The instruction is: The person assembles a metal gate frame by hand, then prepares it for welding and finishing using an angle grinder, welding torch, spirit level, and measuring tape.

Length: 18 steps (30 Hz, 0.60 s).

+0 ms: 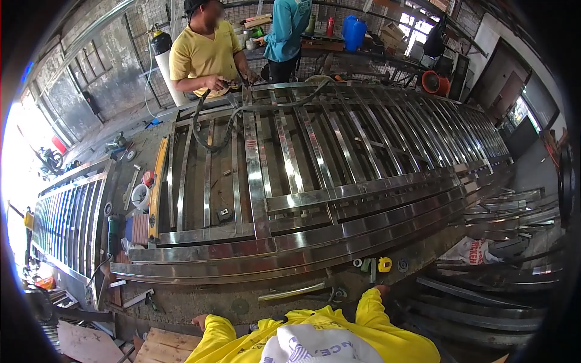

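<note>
My left hand (pixel 198 320) rests low at the near bench edge, beside a wooden board. My right hand (pixel 382 290) lies at the same edge, just below a yellow tape measure (pixel 385 264). Both hands are small in view and their fingers do not show clearly. Between them lies a shiny metal tube (pixel 292 292), with a dark round-headed tool (pixel 338 294) at its right end. Beyond, a large frame of polished metal bars (pixel 257 175) covers the bench, and long square tubes (pixel 290 257) lie along its near side.
A co-worker in a yellow shirt (pixel 209 51) holds a black cable (pixel 196 124) across the frame. Another person in teal (pixel 287 30) stands behind. A yellow spirit level (pixel 158 187) and a green grinder (pixel 113 233) lie left. Metal offcuts (pixel 514 209) are stacked right.
</note>
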Each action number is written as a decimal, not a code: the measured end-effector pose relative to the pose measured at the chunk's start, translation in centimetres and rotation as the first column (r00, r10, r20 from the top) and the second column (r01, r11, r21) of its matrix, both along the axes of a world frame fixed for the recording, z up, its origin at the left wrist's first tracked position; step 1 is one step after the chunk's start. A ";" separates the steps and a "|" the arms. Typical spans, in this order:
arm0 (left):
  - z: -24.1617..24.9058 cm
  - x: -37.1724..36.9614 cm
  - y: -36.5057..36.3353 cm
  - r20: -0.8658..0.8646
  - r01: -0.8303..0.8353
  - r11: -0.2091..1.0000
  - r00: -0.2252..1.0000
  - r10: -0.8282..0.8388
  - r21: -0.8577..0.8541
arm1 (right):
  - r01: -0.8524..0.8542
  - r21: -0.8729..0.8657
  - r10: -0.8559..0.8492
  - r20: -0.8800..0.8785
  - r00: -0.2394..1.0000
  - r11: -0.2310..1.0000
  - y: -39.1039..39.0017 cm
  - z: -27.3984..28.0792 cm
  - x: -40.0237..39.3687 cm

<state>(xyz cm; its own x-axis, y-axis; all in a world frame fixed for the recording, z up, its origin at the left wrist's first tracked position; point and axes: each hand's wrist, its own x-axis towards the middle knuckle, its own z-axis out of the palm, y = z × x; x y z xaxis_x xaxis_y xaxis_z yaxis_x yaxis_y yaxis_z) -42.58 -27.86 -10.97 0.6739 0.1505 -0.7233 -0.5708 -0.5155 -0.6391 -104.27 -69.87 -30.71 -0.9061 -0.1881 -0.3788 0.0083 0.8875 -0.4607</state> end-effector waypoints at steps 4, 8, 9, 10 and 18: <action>-4.6 2.3 1.6 -0.047 -0.127 0.988 0.990 0.132 0.091 | 0.025 -0.018 -0.027 -0.109 0.994 1.000 -0.1 -1.0 0.1; -4.0 1.8 1.3 -0.001 -0.116 0.991 0.993 0.117 0.065 | -0.178 0.086 0.192 -0.186 0.964 0.980 1.2 2.9 2.2; -3.3 1.6 0.9 -0.011 -0.107 0.992 0.994 0.107 0.067 | -0.182 0.100 0.197 -0.166 0.966 0.978 1.2 3.9 2.6; -2.7 1.3 0.7 -0.020 -0.097 0.993 0.995 0.098 0.070 | -0.102 0.047 0.106 -0.109 0.988 0.994 1.1 3.1 2.2; 5.1 -1.1 -2.6 -0.093 0.000 1.000 0.996 0.003 0.028 | -0.165 0.005 0.164 -0.146 0.976 0.986 1.5 1.8 1.6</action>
